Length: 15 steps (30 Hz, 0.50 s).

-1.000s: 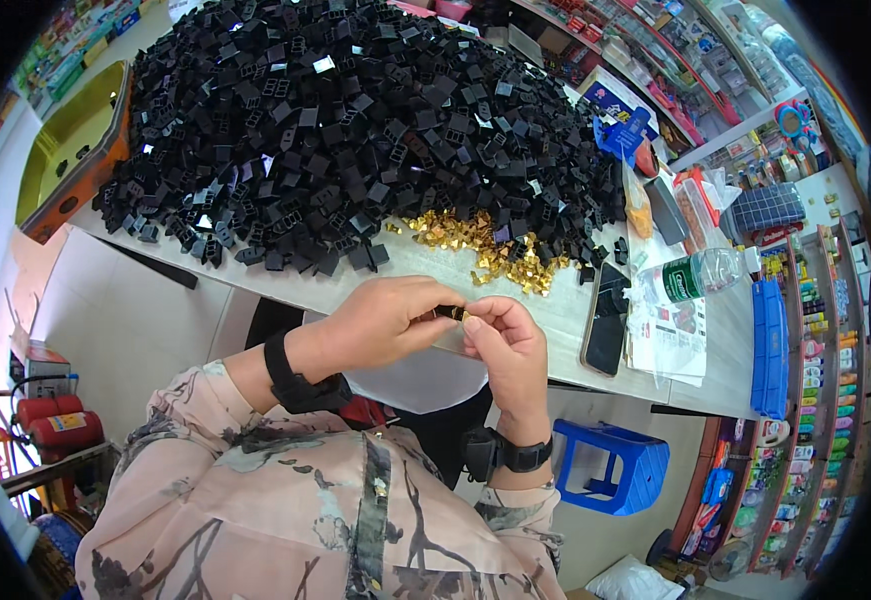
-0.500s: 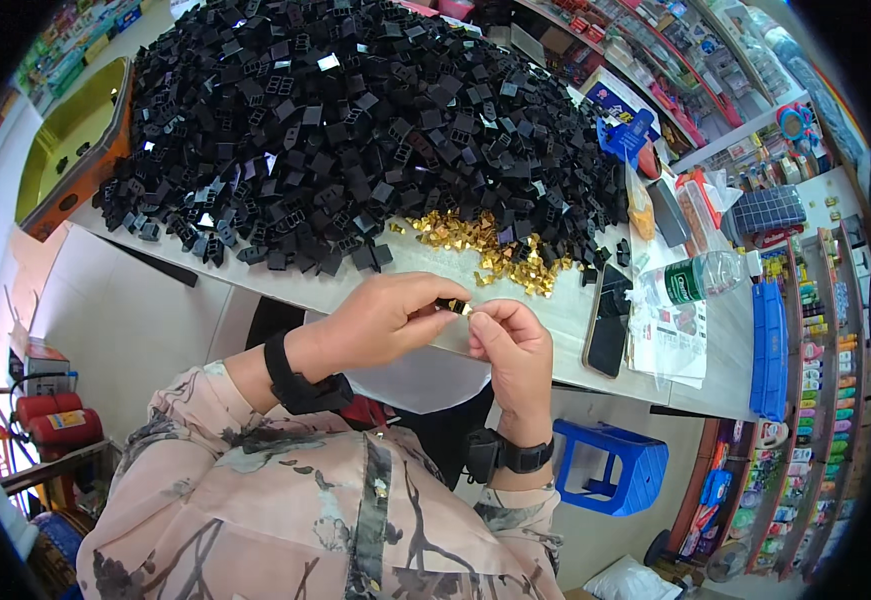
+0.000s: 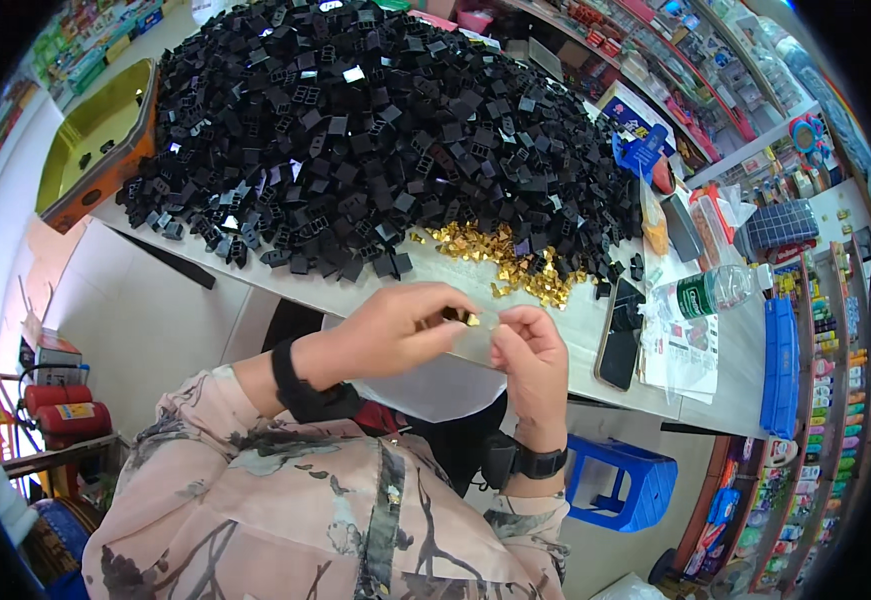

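Note:
Just in front of the table edge, my left hand (image 3: 385, 335) grips a small black plastic piece (image 3: 451, 315) between thumb and fingers. A shiny gold bit (image 3: 472, 320) shows at its right end. My right hand (image 3: 535, 358) is a little to the right, thumb and forefinger pinched together; whatever is between them is too small to make out. Beyond the hands lies a scatter of small gold metal pieces (image 3: 500, 255). A large heap of black plastic pieces (image 3: 355, 150) spreads behind and around it.
To the right lie a phone (image 3: 620, 338), a clear bottle with a green label (image 3: 710, 292) on papers, and a blue tray (image 3: 779, 365). A yellow-and-orange bin (image 3: 105, 150) stands at the left. A blue stool (image 3: 630, 485) is below the table.
My hands have drawn apart: the right one has come off the black piece, which stays in my left hand. The whole view has shifted slightly.

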Tool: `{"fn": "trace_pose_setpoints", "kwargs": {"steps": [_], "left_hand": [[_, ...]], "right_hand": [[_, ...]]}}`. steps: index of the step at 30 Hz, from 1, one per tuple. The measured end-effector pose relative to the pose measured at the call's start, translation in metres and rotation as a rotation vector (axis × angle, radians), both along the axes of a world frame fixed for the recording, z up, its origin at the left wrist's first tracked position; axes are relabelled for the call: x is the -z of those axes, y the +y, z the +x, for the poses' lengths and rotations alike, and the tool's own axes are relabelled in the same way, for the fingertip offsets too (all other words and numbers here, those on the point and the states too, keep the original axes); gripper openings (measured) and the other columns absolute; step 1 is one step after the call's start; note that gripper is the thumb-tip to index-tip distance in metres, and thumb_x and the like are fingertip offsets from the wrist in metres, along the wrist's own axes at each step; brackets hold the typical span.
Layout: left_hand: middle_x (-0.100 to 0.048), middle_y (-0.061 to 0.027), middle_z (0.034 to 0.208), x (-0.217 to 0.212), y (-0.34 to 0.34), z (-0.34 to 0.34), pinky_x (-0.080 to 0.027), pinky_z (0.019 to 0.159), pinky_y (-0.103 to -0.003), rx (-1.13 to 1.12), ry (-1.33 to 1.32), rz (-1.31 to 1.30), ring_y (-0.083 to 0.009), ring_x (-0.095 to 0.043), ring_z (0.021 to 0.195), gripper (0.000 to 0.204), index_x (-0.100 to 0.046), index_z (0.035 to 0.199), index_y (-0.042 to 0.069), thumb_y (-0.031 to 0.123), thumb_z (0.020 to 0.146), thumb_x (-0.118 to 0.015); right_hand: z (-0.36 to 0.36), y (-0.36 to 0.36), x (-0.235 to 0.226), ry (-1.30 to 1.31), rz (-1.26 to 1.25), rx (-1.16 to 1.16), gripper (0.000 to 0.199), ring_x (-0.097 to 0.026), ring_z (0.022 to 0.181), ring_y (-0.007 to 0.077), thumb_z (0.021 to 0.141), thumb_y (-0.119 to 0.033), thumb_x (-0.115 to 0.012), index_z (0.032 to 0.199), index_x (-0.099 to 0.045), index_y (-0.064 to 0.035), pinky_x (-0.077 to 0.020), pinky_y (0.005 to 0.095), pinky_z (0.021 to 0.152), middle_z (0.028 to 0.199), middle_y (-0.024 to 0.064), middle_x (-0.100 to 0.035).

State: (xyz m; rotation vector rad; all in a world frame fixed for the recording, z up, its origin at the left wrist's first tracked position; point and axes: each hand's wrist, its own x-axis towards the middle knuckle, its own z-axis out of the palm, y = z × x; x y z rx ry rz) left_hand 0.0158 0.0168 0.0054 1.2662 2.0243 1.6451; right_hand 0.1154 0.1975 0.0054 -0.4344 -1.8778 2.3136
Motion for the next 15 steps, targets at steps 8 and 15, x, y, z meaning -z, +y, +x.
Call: {"fn": "trace_pose_setpoints", "kwargs": {"steps": [8, 15], "left_hand": [[-0.061, -0.0103, 0.078, -0.005, -0.042, -0.021, -0.049, 0.055, -0.031, -0.174, -0.040, -0.212, -0.0181, -0.063, 0.066, 0.020, -0.055, 0.100, 0.002, 0.010, 0.083, -0.063], [-0.062, -0.0099, 0.074, 0.003, -0.021, -0.011, -0.049, 0.052, -0.035, -0.336, 0.685, -0.469, -0.0277, -0.062, 0.062, 0.023, -0.051, 0.090, 0.005, 0.019, 0.079, -0.066]], "right_hand": [[0.002, -0.005, 0.004, 0.059, 0.047, 0.047, 0.011, -0.055, 0.069, 0.0056, 0.090, -0.008, -0.061, 0.100, -0.060, -0.0041, -0.0451, 0.0188, 0.062, 0.083, -0.0007, -0.060], [0.006, -0.004, 0.007, 0.106, 0.059, 0.040, 0.011, -0.055, 0.071, 0.0056, 0.090, -0.007, -0.061, 0.100, -0.060, -0.0031, -0.0449, 0.0190, 0.063, 0.084, -0.0007, -0.060]]}}
